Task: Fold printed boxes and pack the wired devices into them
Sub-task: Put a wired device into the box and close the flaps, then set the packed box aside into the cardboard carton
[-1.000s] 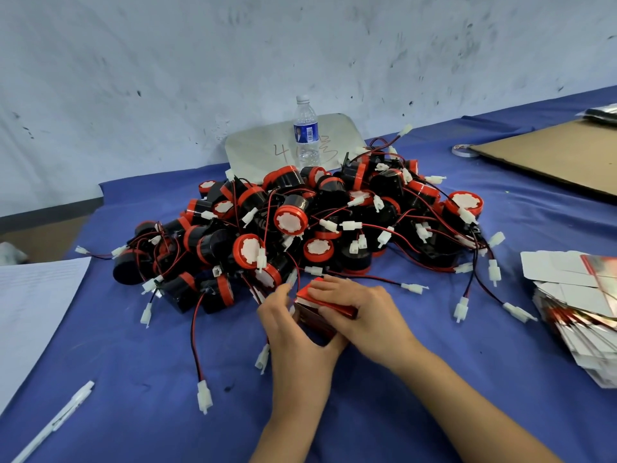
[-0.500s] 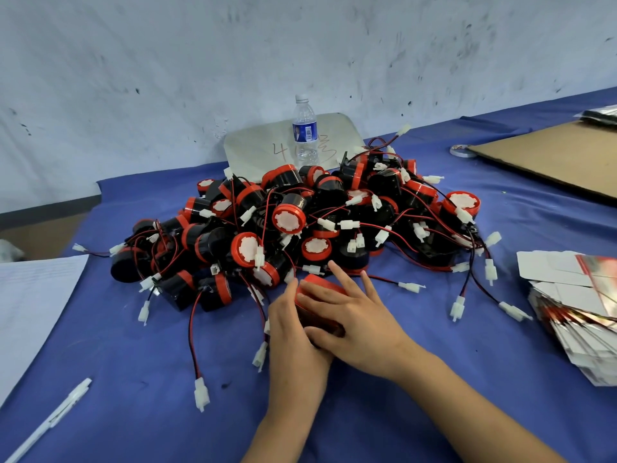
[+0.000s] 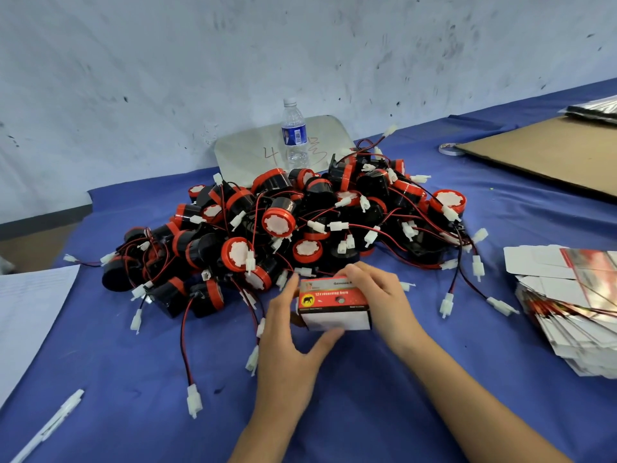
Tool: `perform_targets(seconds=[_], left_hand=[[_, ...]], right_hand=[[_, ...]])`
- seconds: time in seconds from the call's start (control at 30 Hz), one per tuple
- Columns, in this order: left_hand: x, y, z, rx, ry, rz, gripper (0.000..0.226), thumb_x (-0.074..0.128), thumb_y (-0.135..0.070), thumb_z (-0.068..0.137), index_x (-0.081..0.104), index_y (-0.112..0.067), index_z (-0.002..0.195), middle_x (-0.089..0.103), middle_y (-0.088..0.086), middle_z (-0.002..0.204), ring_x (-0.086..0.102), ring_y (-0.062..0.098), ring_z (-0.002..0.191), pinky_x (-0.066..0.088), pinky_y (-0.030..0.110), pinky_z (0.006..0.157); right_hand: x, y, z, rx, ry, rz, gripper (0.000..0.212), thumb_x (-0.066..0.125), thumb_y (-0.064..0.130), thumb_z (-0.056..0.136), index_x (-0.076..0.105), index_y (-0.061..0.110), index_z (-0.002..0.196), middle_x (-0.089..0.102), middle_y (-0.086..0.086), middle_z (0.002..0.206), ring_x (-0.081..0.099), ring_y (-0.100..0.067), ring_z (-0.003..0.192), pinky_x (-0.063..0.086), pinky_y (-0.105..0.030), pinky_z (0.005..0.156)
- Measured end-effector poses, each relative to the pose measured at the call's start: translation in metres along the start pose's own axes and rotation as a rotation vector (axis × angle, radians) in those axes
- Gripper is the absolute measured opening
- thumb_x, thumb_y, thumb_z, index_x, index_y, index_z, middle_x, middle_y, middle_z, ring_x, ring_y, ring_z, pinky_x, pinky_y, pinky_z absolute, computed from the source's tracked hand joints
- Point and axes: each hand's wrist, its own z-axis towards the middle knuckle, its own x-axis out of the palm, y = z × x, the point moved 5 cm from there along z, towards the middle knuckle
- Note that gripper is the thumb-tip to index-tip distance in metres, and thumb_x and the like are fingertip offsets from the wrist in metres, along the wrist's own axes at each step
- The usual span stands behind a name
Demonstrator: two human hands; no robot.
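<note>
A folded printed box [image 3: 334,305], red on top with a white front face, stands on the blue cloth just in front of the pile of black-and-red wired devices [image 3: 287,222]. My left hand [image 3: 293,342] holds the box from the left, fingers along its side and thumb under its front edge. My right hand [image 3: 380,299] grips its right end, fingers curled over the back top corner. A stack of flat printed boxes [image 3: 567,295] lies fanned out at the right.
A water bottle [image 3: 295,135] stands behind the pile against a grey board [image 3: 247,155]. A cardboard sheet [image 3: 547,158] and a tape roll [image 3: 449,148] lie at the back right. White paper [image 3: 30,315] and a pen [image 3: 50,426] lie at the left.
The box has been turned so that its red printed face and white side show. My right hand moved from lying over the top to the box's right end; my left hand shifted to its left side.
</note>
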Motion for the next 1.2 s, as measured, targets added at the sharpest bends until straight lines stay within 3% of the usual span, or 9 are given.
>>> perform_targets(seconds=[0.13,0.23,0.33,0.57,0.7,0.83,0.97,1.1,1.2], left_hand=[[-0.002,0.003,0.000,-0.102,-0.051,-0.091,0.062,0.079,-0.050,0.062,0.052,-0.042,0.117,0.044,-0.026,0.112,0.050,-0.005,0.105,0.042,0.009,0.082],[-0.001,0.004,-0.001,-0.128,-0.033,-0.165,0.055,0.082,-0.045,0.064,0.051,-0.033,0.108,0.052,-0.021,0.110,0.055,-0.002,0.105,0.046,0.011,0.081],[0.007,0.002,-0.004,-0.172,0.043,-0.230,0.060,0.076,-0.052,0.059,0.047,-0.031,0.107,0.062,-0.022,0.098,0.063,0.001,0.089,0.048,0.013,0.068],[0.015,0.005,-0.002,-0.147,0.036,-0.241,0.055,0.085,-0.013,0.071,0.051,-0.032,0.109,0.064,-0.028,0.101,0.063,-0.005,0.090,0.048,0.008,0.066],[0.011,0.011,0.000,-0.155,-0.035,-0.255,0.058,0.082,-0.017,0.072,0.050,-0.038,0.116,0.065,-0.022,0.105,0.062,-0.004,0.096,0.049,0.011,0.073],[0.001,0.020,0.005,-0.227,-0.138,-0.392,0.065,0.074,-0.035,0.072,0.044,-0.043,0.129,0.063,-0.011,0.110,0.064,0.001,0.098,0.051,0.020,0.076],[0.003,0.015,0.004,-0.215,-0.131,-0.533,0.047,0.062,-0.034,0.084,0.045,-0.044,0.127,0.065,-0.004,0.110,0.069,0.001,0.088,0.057,0.018,0.062],[0.010,0.010,0.011,-0.203,-0.050,-0.620,0.040,0.044,-0.028,0.095,0.037,-0.031,0.134,0.070,0.000,0.091,0.070,0.013,0.062,0.059,0.023,0.060],[0.016,0.014,0.016,-0.291,0.029,-0.645,0.037,0.031,-0.025,0.104,0.035,-0.019,0.140,0.071,-0.001,0.076,0.067,0.011,0.052,0.056,0.021,0.053]], right_hand=[[0.011,-0.002,-0.004,0.001,0.103,0.063,0.034,0.051,0.049,0.083,0.065,0.018,0.085,0.064,0.007,0.074,0.060,-0.010,0.073,0.046,-0.017,0.063],[0.013,0.005,-0.010,-0.205,0.055,-0.126,0.038,0.052,0.059,0.078,0.056,0.022,0.084,0.056,0.011,0.067,0.050,-0.005,0.065,0.040,-0.016,0.059],[0.011,0.006,-0.010,-0.241,-0.054,-0.221,0.036,0.049,0.063,0.078,0.053,0.028,0.071,0.054,0.012,0.059,0.047,-0.002,0.056,0.036,-0.014,0.054],[0.007,0.004,-0.001,-0.180,-0.134,-0.237,0.034,0.042,0.067,0.075,0.053,0.040,0.057,0.050,0.016,0.051,0.043,0.000,0.051,0.032,-0.014,0.050],[0.008,-0.003,0.000,-0.116,-0.003,-0.106,0.033,0.058,0.054,0.072,0.062,0.023,0.082,0.062,0.011,0.072,0.057,-0.003,0.068,0.044,-0.020,0.062],[0.011,-0.005,-0.007,0.011,0.125,-0.052,0.029,0.075,0.023,0.083,0.062,0.014,0.107,0.068,0.010,0.086,0.062,-0.001,0.074,0.048,-0.015,0.064],[-0.015,0.007,-0.021,0.072,-0.037,-0.141,0.031,0.076,0.029,0.083,0.064,0.011,0.105,0.055,0.001,0.076,0.050,-0.005,0.068,0.040,-0.019,0.064],[-0.060,0.034,-0.047,0.129,-0.234,0.406,0.037,0.073,0.035,0.075,0.066,0.011,0.102,0.067,-0.006,0.091,0.063,-0.016,0.075,0.049,-0.028,0.066],[-0.113,0.089,-0.068,-0.056,-0.336,0.922,0.034,0.070,0.030,0.075,0.070,0.006,0.099,0.073,-0.009,0.090,0.071,-0.018,0.078,0.057,-0.026,0.063]])
